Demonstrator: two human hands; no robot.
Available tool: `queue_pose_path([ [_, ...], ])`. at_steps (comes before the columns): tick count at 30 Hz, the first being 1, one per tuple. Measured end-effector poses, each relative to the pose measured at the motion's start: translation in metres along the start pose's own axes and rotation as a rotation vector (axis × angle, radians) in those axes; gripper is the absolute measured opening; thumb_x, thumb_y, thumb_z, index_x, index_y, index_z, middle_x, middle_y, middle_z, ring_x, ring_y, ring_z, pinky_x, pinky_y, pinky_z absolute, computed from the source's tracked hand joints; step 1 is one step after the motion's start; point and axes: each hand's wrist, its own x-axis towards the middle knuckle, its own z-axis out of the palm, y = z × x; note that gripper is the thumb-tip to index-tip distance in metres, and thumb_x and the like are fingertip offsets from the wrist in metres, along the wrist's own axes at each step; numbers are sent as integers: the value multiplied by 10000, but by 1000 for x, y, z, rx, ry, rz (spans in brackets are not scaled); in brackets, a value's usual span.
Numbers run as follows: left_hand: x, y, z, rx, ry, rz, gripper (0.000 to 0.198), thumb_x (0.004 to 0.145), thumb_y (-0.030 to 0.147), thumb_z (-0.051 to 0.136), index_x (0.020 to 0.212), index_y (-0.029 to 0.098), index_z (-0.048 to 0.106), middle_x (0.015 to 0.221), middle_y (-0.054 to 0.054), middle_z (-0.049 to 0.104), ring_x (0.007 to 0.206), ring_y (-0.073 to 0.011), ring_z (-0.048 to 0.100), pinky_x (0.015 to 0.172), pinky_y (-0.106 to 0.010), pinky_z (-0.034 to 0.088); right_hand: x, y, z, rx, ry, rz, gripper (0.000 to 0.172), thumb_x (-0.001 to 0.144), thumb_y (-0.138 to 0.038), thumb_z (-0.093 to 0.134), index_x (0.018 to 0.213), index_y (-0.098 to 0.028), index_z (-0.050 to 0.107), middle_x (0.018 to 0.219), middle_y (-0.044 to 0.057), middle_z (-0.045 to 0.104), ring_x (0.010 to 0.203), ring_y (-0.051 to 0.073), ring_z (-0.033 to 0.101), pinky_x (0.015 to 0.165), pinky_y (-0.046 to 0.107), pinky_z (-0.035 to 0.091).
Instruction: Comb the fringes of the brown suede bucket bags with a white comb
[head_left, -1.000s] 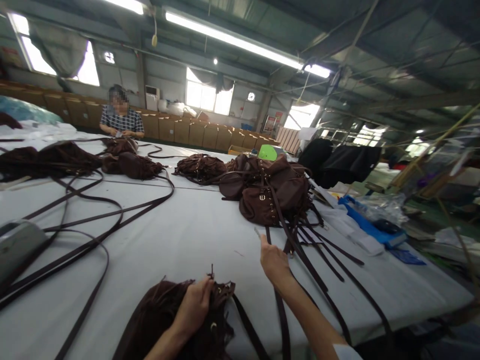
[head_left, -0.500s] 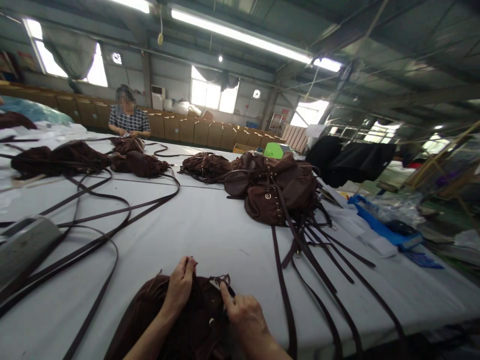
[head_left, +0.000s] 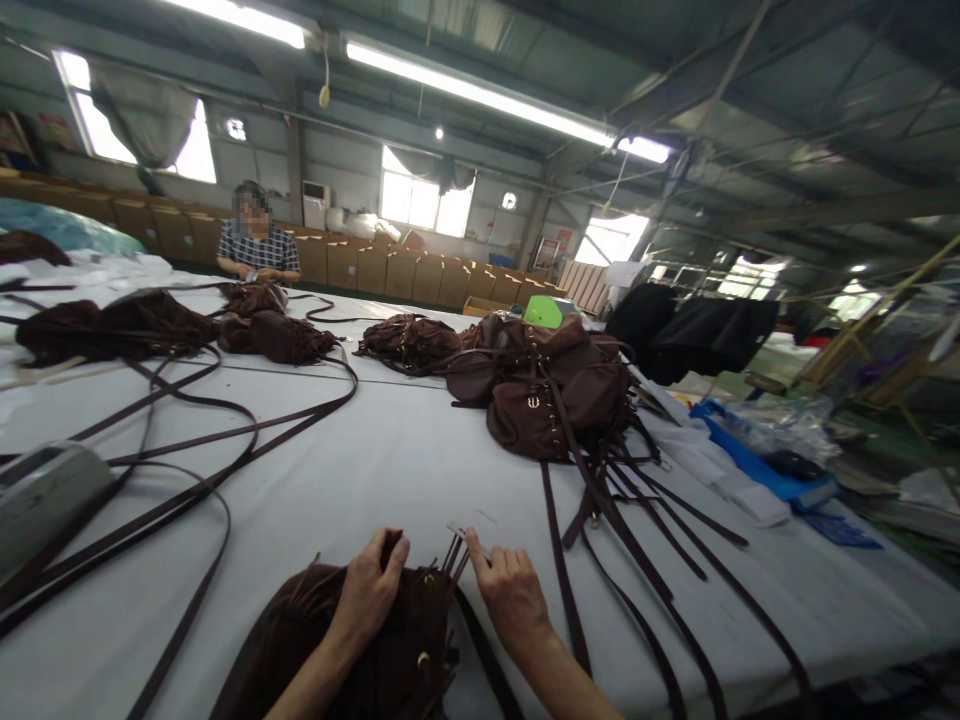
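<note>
A dark brown fringed bag (head_left: 405, 650) with brass-coloured eyelets lies on the table right in front of me. My left hand (head_left: 367, 590) is closed on its upper edge, pinching a bit of the brown material between thumb and fingers. Just right of the bag is my right hand (head_left: 514, 595), its index finger stretched forward and the other fingers curled. A slim silvery tool (head_left: 454, 528) shows by that fingertip; most of it is hidden, so its kind is unclear. Several thin fringe strands (head_left: 453, 558) stand up from the bag next to the fingertip.
More brown bags (head_left: 559, 390) are heaped at centre right, their long straps (head_left: 626, 535) trailing to the near edge. Other bags (head_left: 120, 325) and looping straps (head_left: 202, 480) lie left, near a grey device (head_left: 56, 490). A blue tray (head_left: 757, 460) stands right. A co-worker (head_left: 257, 245) is across the table.
My right hand has moved off the bag's edge, slightly right and forward, and fringe strands now stand out toward it. My left hand keeps its hold, shifted slightly.
</note>
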Motion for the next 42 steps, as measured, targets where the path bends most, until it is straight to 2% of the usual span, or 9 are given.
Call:
queue_pose_path([
  [4, 7, 19, 20, -80, -226, 61, 469, 858, 434, 514, 1223, 143, 550, 1104, -129, 678, 1021, -243, 613, 939, -371, 425, 17, 4, -12, 29, 139, -17, 543, 862, 1, 501, 1372, -181, 450, 778, 49, 601, 704, 192, 572, 664, 339, 412],
  [8, 7, 18, 45, -111, -338, 109, 356, 908, 425, 405, 948, 158, 638, 793, -72, 686, 729, -198, 609, 700, -299, 464, 25, -2, -11, 50, 175, -53, 487, 884, -51, 500, 1359, -150, 457, 768, 51, 605, 690, 198, 572, 655, 340, 420],
  [12, -6, 11, 49, 57, -209, 191, 354, 938, 356, 311, 807, 194, 598, 687, -82, 649, 613, -200, 567, 610, -300, 405, 32, -19, -8, 92, 20, 20, 491, 893, -59, 476, 1374, -152, 446, 755, 72, 636, 694, 201, 620, 655, 327, 456],
  [17, -27, 17, 40, 120, -412, 346, 191, 863, 265, 427, 742, 218, 566, 672, -67, 627, 616, -191, 552, 601, -286, 370, 57, -3, -11, 150, -234, 303, 448, 882, -23, 446, 1325, -81, 477, 760, 139, 690, 720, 216, 699, 642, 295, 502],
  [23, -16, 10, 38, -123, -272, 15, 339, 915, 454, 364, 775, 190, 525, 595, 17, 499, 541, -134, 460, 540, -247, 356, 50, 33, -20, 195, -165, 308, 511, 920, -32, 339, 1421, -137, 359, 882, 120, 721, 804, 179, 700, 707, 251, 508],
  [28, -1, 5, 34, -201, -259, -46, 363, 883, 489, 426, 848, 165, 587, 579, 43, 443, 536, -122, 422, 523, -237, 328, 4, 6, -15, 353, 109, 35, 488, 922, -71, 344, 1408, -93, 385, 846, 86, 712, 703, 162, 665, 659, 251, 496],
  [32, 0, 3, 35, -296, -254, -28, 340, 840, 473, 515, 776, 152, 606, 634, 13, 519, 606, -129, 458, 596, -248, 380, -12, -24, -10, 292, 193, -123, 537, 865, -27, 446, 1398, -73, 402, 704, 36, 659, 609, 173, 616, 587, 287, 456],
  [38, -2, 6, 29, -396, -442, -129, 382, 820, 444, 538, 944, 103, 659, 495, 62, 447, 464, -92, 372, 493, -232, 320, 10, -25, -3, 114, -19, 75, 544, 801, 17, 521, 1327, -121, 520, 660, 61, 667, 572, 194, 641, 554, 296, 466],
  [42, 11, 16, 16, -190, -358, -36, 437, 863, 382, 470, 1163, 103, 625, 620, 11, 584, 556, -123, 508, 582, -258, 421, 9, -1, -4, 224, -112, 223, 526, 834, 17, 456, 1329, -149, 521, 684, 67, 710, 591, 195, 680, 544, 264, 481],
])
